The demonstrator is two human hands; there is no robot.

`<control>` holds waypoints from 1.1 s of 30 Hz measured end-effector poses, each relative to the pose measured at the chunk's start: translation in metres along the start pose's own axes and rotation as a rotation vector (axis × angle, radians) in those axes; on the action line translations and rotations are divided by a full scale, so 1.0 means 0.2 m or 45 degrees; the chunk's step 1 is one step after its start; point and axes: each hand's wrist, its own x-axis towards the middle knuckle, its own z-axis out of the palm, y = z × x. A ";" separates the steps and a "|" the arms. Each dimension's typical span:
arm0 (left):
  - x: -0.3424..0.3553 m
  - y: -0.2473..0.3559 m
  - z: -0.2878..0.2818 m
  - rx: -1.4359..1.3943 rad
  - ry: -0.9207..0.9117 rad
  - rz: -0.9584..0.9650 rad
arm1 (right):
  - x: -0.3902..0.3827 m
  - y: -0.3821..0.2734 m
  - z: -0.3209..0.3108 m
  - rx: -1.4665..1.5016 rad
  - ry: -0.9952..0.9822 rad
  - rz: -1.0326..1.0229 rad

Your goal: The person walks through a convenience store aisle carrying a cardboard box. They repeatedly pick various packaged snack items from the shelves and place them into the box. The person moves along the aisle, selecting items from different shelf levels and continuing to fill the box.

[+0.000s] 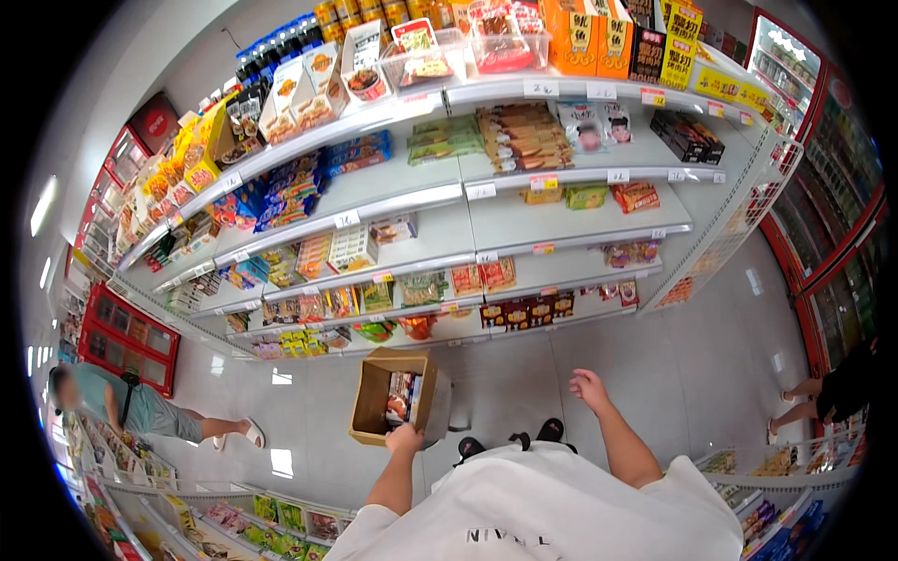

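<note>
Here, the left hand [404, 437] seemingly grips a carton [375, 391]; the right hand [589, 387] hangs empty, half-curled.

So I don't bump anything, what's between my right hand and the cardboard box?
In the head view, mostly grey floor shows between your right hand and the cardboard box.
</note>
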 end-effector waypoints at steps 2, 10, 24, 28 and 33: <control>0.00 0.00 -0.02 -0.012 -0.019 -0.018 | 0.02 -0.01 -0.04 -0.094 -0.102 -0.121; -0.28 0.36 -0.03 -0.499 1.081 0.114 | -0.41 1.02 -0.68 -0.929 -0.197 -0.179; 0.04 1.07 0.14 -0.760 -0.422 0.630 | -0.23 1.01 -1.06 -0.367 -0.095 0.670; 0.30 1.29 -0.09 -0.894 -0.423 0.829 | 0.42 0.66 -0.86 -0.439 -0.010 0.252; 0.32 1.81 -0.88 -0.986 0.478 0.991 | 0.50 -0.74 -0.30 -0.069 -0.105 -0.334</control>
